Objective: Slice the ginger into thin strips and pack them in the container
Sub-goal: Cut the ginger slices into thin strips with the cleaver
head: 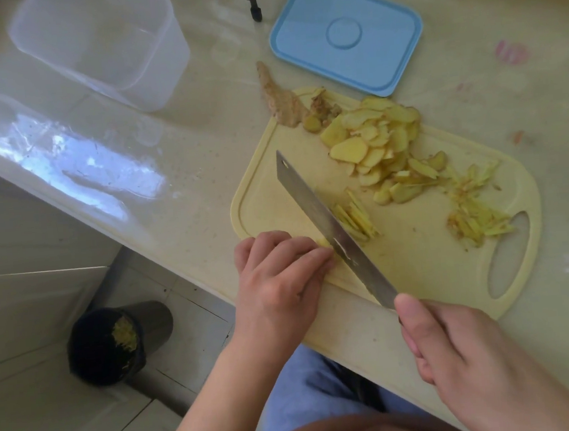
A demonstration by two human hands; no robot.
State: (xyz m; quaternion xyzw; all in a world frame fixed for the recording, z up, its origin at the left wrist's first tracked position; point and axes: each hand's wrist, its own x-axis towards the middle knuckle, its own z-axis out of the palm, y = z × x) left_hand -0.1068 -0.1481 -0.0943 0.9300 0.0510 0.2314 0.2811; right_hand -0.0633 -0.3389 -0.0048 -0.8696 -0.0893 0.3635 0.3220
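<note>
Right hand (459, 344): grip closed round the handle of the knife (332, 228), thumb lying along its top; the handle itself is hidden. Left hand (281, 270): fingers curled, tips pressing down on a small piece of ginger (323, 243) right against the blade's left face. Blade's long axis runs diagonally, tip pointing away and to the left, edge down on the cutting board (418, 262). Cut strips (355, 219) lie just right of the blade, roughly parallel to it. Sliced rounds (373, 145) heaped at the board's far side; more strips (475, 212) near the handle hole. Clear container (100, 49) and blue lid (346, 34) sit apart on the desk (168, 163).
</note>
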